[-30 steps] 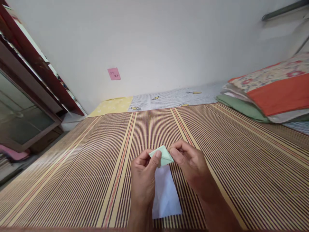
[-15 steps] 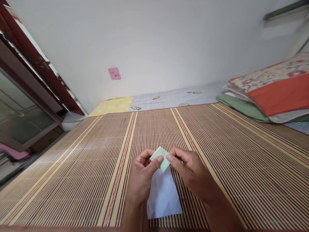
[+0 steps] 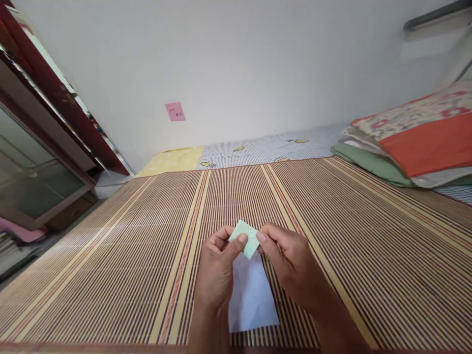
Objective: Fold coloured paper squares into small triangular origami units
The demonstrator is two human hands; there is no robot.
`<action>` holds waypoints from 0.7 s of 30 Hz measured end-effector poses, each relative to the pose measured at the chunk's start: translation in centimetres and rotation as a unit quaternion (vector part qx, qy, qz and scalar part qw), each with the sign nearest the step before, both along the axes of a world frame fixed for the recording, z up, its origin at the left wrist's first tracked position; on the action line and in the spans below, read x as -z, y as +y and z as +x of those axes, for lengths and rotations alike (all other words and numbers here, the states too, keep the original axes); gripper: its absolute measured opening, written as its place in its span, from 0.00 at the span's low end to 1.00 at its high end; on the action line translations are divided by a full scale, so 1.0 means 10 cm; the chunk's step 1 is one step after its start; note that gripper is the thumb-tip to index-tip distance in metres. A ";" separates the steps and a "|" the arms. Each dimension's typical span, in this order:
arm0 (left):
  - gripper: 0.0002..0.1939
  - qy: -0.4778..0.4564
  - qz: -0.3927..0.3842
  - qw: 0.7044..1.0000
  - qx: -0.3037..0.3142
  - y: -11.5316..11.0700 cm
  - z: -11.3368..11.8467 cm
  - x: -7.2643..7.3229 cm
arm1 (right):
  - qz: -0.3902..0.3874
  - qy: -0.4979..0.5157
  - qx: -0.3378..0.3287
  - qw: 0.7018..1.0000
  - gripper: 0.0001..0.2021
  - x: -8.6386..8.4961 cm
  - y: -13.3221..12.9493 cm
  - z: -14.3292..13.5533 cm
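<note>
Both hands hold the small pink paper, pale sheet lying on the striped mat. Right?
Wrong color: the small paper is light green, as the head view shows. The left hand and right hand do hold it, and the pale sheet lies on the striped mat.

The left hand (image 3: 216,270) pinches a small green paper (image 3: 251,241) between its thumb and fingers. The right hand (image 3: 295,260) pinches the paper's right corner. One more corner points up. Below, a pale, creased paper (image 3: 252,300) lies on the stripy mat (image 3: 129,255). I see a pink note (image 3: 175,111) stuck on the white wall (image 3: 239,64), a checked sheet (image 3: 254,150) along the wall, and a pile of folded cloth (image 3: 431,150) on the right.
</note>
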State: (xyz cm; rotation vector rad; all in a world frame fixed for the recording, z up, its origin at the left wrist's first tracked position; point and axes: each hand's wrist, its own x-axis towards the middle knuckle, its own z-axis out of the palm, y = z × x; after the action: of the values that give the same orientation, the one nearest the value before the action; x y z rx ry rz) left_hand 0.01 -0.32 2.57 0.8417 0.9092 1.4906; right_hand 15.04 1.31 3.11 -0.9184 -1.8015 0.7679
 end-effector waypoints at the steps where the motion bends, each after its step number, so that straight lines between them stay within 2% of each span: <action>1: 0.10 0.003 0.001 1.000 0.003 0.00 0.00 0.00 | -0.021 0.016 -0.009 1.000 0.19 0.00 0.00 0.00; 4: 0.10 0.015 0.008 1.000 0.000 -0.01 0.00 0.01 | -0.061 0.054 -0.028 0.996 0.19 -0.02 0.01 -0.01; 8: 0.10 0.038 0.021 0.999 -0.002 -0.01 0.00 0.02 | -0.011 0.052 -0.002 0.999 0.13 -0.04 0.02 -0.01; 11: 0.10 0.079 0.032 0.996 0.005 -0.01 -0.02 0.01 | 0.010 0.031 -0.020 0.999 0.13 -0.01 0.04 0.03; 15: 0.11 0.124 0.037 0.991 0.019 -0.02 -0.06 -0.02 | -0.016 0.000 -0.067 0.998 0.12 0.00 0.06 0.09; 21: 0.09 0.190 0.054 0.977 0.078 -0.06 -0.08 -0.06 | -0.066 0.078 -0.045 0.994 0.13 -0.02 0.06 0.14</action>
State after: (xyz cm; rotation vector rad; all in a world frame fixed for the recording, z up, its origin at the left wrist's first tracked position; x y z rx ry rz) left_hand -0.83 -0.92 3.18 1.2796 1.0197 1.2720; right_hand 16.48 1.92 3.35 -0.8417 -1.6798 0.9974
